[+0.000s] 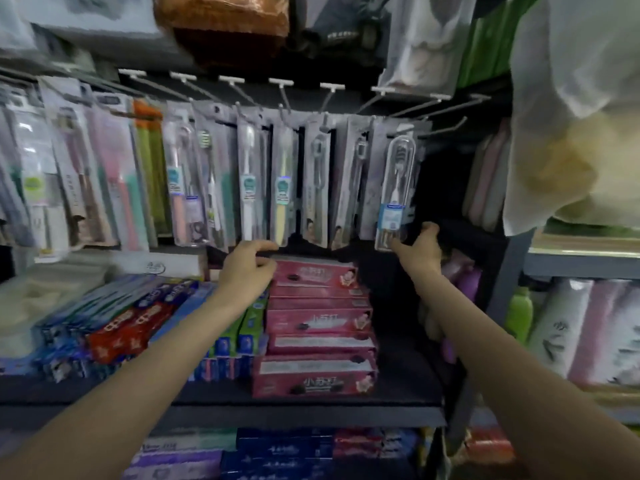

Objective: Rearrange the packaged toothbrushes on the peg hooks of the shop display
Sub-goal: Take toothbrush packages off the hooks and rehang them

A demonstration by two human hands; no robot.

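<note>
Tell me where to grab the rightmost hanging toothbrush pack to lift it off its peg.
Pinch the toothbrush pack at its bottom edge, coming from below, where the right hand already touches it. It hangs upright from the peg hook, neighbours crowd its left, and only its lower end hangs free.

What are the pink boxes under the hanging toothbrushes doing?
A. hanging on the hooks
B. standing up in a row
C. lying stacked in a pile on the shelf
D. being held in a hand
C: the pink boxes lie flat, one on another, on the dark shelf, below the left hand, which holds none.
</note>
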